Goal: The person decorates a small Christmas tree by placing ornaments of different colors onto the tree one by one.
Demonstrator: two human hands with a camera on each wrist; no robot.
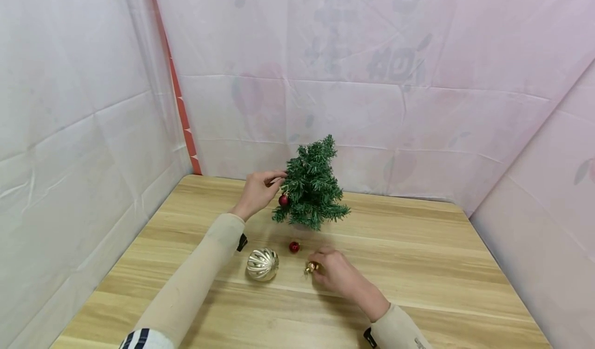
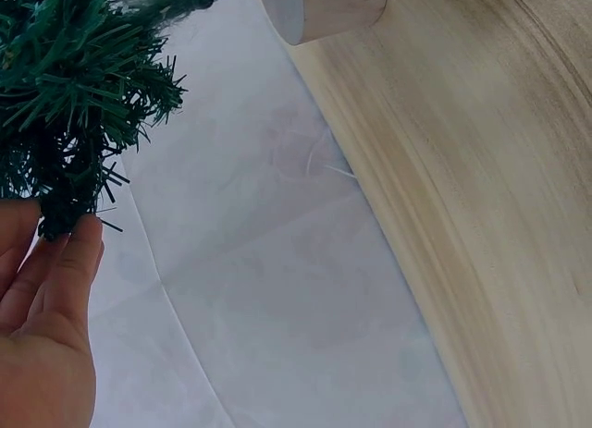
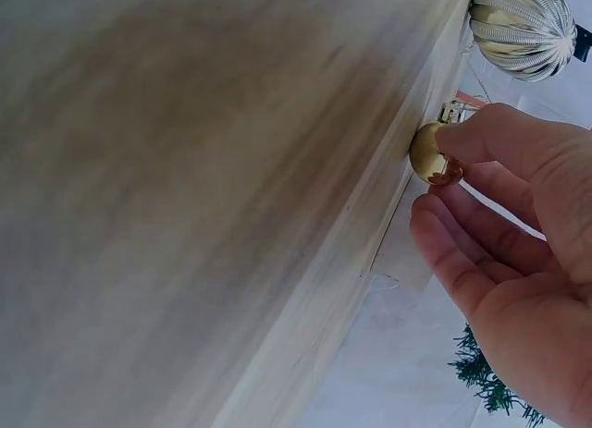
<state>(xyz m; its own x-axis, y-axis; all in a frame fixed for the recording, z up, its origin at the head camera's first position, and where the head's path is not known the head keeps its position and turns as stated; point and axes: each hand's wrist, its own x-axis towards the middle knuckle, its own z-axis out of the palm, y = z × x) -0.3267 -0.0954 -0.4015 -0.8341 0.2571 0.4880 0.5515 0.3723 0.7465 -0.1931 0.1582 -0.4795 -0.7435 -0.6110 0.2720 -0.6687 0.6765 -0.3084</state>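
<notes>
A small green artificial Christmas tree (image 1: 315,181) stands toward the back of the table. My left hand (image 1: 258,193) is at its left side, and the left wrist view shows the fingers (image 2: 72,278) pinching a branch tip (image 2: 67,183). Just below that hand, a red ball ornament (image 1: 283,200) hangs on the tree. My right hand (image 1: 335,272), low over the table in front of the tree, pinches a small shiny gold ball ornament (image 3: 430,152) between thumb and fingers. Its metal cap faces left in the head view.
On the table (image 1: 418,266), a second red ball ornament (image 1: 294,247) lies in front of the tree. A large ribbed gold ornament (image 1: 262,264) sits between the two arms. White cloth walls (image 1: 348,96) stand behind and at both sides. The tree has a round pale base (image 2: 338,10).
</notes>
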